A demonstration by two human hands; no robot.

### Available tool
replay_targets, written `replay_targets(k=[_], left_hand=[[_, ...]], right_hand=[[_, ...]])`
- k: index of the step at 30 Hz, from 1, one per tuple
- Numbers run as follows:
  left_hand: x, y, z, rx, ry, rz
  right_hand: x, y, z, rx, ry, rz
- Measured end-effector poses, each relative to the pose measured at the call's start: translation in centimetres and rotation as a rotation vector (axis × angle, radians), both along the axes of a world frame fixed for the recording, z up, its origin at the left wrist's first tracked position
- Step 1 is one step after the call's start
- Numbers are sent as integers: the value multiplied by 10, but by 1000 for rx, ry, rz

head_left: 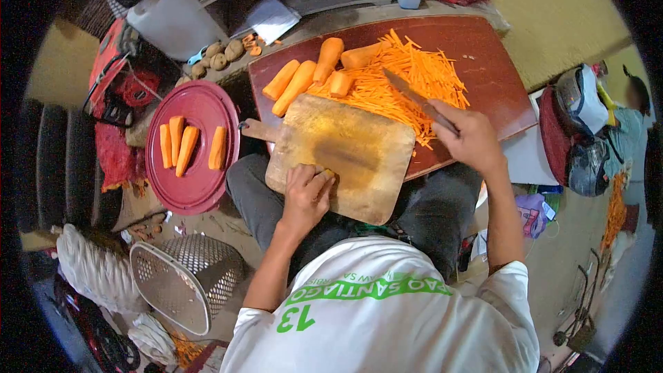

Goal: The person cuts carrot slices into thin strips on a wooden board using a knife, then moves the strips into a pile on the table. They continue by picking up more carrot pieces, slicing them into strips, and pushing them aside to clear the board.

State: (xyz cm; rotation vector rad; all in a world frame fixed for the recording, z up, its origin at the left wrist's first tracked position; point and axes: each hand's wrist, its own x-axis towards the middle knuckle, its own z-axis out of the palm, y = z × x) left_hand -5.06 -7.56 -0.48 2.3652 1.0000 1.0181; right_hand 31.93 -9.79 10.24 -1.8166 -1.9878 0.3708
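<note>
My right hand is wrapped round the handle of a knife; its blade points up and left over a heap of carrot strips. My left hand rests on the near left part of a wooden cutting board, its fingers curled together. A small yellowish bit shows at its fingertips, too little to name. The board, stained orange in the middle, lies across my lap and against the red tabletop. Several peeled whole carrots and a short carrot piece lie beyond the board.
On the left, a round red lid bears several peeled carrots. Below it stands a perforated basket. Brown root vegetables lie behind the lid, near a white jug. Bags and bundles are on the right.
</note>
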Motion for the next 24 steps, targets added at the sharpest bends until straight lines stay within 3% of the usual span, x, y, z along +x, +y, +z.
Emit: replay_targets(k=[4, 5, 9, 11, 14, 18, 20, 24], left_hand=[[41, 35, 38, 5, -54, -89], [55, 47, 52, 40, -41, -122], [124, 92, 79, 133, 38, -281], [152, 114, 73, 160, 158, -297], [182, 144, 53, 285, 321, -223], [185, 163, 44, 361, 392, -175], [171, 168, 33, 341, 304, -141], [117, 172, 24, 252, 219, -33]], right_hand=[[-19, -17, 11, -3, -326, 107], [-15, -19, -6, 94, -345, 148], [-26, -27, 7, 87, -430, 203], [-24, -28, 4, 186, -438, 248], [-23, -26, 10, 108, -453, 226], [-19, -26, 4, 26, -450, 184], [-20, -31, 1, 21, -432, 157], [-32, -57, -17, 22, -76, 47]])
